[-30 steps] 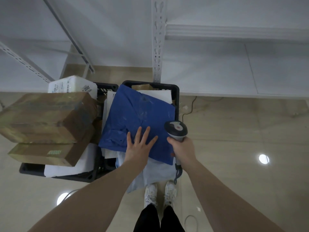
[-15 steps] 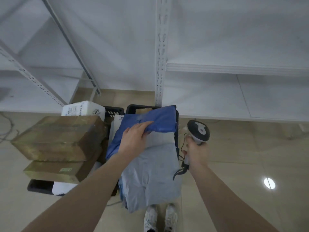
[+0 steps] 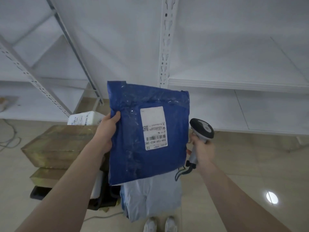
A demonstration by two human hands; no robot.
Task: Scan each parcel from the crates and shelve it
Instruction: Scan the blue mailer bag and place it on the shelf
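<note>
My left hand (image 3: 107,131) grips the left edge of a blue plastic parcel (image 3: 127,148), held upright in front of me with its white barcode label (image 3: 153,128) facing the camera. To the parcel's right, my right hand (image 3: 203,149) holds a grey and black barcode scanner (image 3: 202,129) by its handle, its cable hanging down. Below the parcel a pale blue bag parcel (image 3: 152,196) lies over the black crates (image 3: 37,192). White metal shelves (image 3: 234,81) stand behind.
Two brown cardboard boxes (image 3: 56,144) are stacked on the left crate, with a white parcel (image 3: 83,118) behind them. A perforated shelf post (image 3: 165,41) rises at centre. Cables lie on the tiled floor at left. My shoes (image 3: 160,225) show at the bottom.
My left hand lifted the blue parcel out of the crate and turned it upright, label towards me. My right hand with the scanner rose beside it. The view tilted up.
</note>
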